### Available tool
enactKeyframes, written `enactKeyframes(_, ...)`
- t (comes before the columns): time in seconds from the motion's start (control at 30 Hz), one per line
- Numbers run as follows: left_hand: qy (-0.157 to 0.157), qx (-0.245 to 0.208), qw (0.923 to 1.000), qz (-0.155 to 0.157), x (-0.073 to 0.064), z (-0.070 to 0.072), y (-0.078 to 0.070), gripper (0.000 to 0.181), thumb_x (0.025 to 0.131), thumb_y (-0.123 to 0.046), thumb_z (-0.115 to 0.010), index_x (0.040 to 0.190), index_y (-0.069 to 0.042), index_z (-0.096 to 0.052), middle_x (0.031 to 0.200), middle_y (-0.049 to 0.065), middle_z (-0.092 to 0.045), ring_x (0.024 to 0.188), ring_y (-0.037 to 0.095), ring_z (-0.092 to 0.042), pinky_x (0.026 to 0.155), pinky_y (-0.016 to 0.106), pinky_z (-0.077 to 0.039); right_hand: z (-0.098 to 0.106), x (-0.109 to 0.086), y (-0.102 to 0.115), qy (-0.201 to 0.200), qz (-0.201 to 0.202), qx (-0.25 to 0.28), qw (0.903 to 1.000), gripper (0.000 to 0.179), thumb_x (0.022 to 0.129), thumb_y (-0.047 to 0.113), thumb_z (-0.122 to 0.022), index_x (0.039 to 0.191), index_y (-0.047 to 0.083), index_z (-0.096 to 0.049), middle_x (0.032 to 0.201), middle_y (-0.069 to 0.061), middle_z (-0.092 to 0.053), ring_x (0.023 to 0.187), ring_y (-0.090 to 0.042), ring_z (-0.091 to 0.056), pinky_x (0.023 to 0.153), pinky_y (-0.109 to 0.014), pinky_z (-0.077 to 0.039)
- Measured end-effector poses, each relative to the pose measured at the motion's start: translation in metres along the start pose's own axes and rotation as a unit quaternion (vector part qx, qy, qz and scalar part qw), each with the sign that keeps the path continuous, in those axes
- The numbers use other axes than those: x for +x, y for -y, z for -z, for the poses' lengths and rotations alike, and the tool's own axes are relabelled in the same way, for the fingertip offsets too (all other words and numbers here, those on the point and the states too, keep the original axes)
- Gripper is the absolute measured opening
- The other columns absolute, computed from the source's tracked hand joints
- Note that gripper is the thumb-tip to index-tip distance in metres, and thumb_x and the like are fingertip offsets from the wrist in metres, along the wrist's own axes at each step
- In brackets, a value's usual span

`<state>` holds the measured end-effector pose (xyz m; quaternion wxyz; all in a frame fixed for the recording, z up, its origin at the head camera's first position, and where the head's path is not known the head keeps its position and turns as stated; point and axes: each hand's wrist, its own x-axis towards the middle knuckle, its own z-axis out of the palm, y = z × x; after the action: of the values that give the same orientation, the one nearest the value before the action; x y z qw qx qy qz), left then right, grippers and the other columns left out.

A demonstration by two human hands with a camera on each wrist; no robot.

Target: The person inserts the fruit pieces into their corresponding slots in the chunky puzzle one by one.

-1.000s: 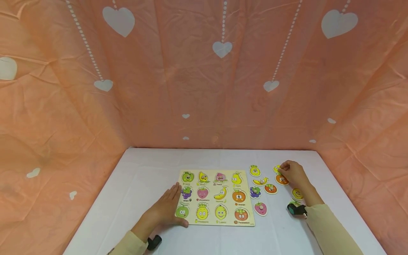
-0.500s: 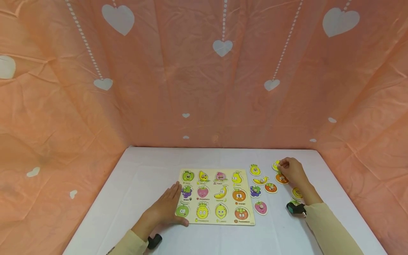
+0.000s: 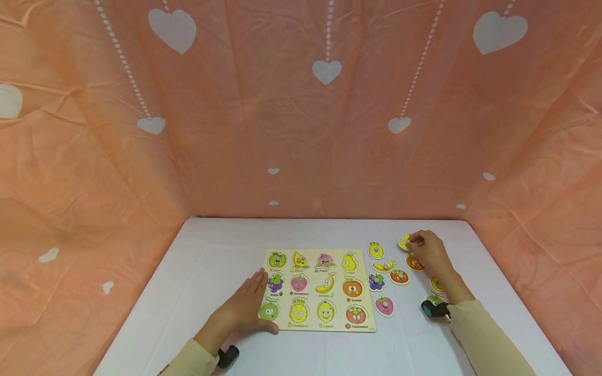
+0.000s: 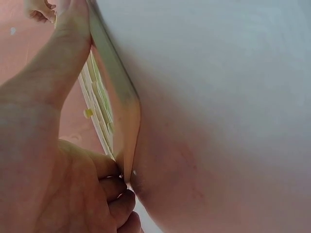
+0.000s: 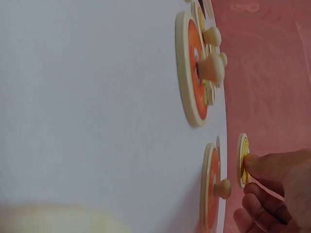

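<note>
A wooden fruit puzzle board [image 3: 310, 325] lies flat on the white table. My left hand [image 3: 244, 303] rests against its near left corner, fingers along the left edge and thumb at the near edge. In the left wrist view, the thumb and fingertips touch the edge of the board [image 4: 127, 111]. My right hand [image 3: 429, 253] pinches a yellow round puzzle piece [image 3: 403, 242] by its knob. The right wrist view shows this yellow piece [image 5: 242, 160] held upright off the table; its exact fruit is unclear.
Right of the board lie loose knobbed pieces: pineapple [image 3: 375, 250], banana [image 3: 384, 266], grapes [image 3: 376, 282], strawberry [image 3: 384, 306] and two orange-red ones [image 3: 399, 277]. A yellow piece [image 3: 437, 283] and a green one lie under the right forearm. Orange heart-printed cloth surrounds the table.
My right hand has moved slightly left and away from me, carrying the yellow piece clear of the orange piece beside it. My left hand and the board stay in place.
</note>
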<state>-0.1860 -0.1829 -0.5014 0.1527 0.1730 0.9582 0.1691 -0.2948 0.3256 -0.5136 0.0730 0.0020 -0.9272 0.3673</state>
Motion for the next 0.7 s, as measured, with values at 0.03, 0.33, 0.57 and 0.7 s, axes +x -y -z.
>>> enactKeyframes(0.03,0.000,0.000,1.0000,0.001,0.000,0.000,0.000,0.142,0.069,-0.061,-0.096,0.165,0.012,-0.021,0.176,0.030,-0.014,0.165,0.040,-0.015,0.134,0.053,-0.020,-0.001,0.000,0.002,0.001,-0.003,0.000,1.0000,0.022,0.103,0.011,-0.070,0.115,-0.008,-0.067,0.112,-0.022,-0.060,0.098,-0.032,-0.058,0.072,-0.020,-0.050)
enactKeyframes(0.33,-0.005,0.002,1.0000,0.001,0.000,-0.001,0.000,0.142,0.068,-0.060,-0.097,0.165,0.012,-0.022,0.175,0.030,-0.015,0.165,0.041,-0.016,0.134,0.054,-0.021,-0.008,-0.001,0.015,0.014,-0.009,0.006,0.9998,0.024,0.103,0.013,-0.073,0.115,-0.007,-0.067,0.111,-0.021,-0.059,0.099,-0.032,-0.057,0.067,-0.019,-0.051)
enactKeyframes(0.57,-0.005,0.003,1.0000,0.001,-0.001,0.000,-0.001,0.142,0.068,-0.060,-0.097,0.165,0.012,-0.023,0.175,0.030,-0.015,0.164,0.041,-0.016,0.134,0.053,-0.021,-0.014,-0.003,0.027,0.006,0.028,-0.001,0.9996,0.020,0.100,0.009,-0.075,0.109,-0.008,-0.069,0.105,-0.019,-0.061,0.096,-0.033,-0.060,0.072,-0.028,-0.050)
enactKeyframes(0.7,-0.004,0.002,1.0000,0.002,0.000,0.000,-0.001,0.142,0.068,-0.060,-0.097,0.165,0.012,-0.022,0.176,0.030,-0.015,0.165,0.041,-0.016,0.134,0.054,-0.020,-0.019,-0.005,0.035,0.002,0.041,-0.010,0.9991,0.018,0.101,0.010,-0.074,0.108,-0.006,-0.071,0.104,-0.017,-0.062,0.096,-0.031,-0.060,0.077,-0.034,-0.049)
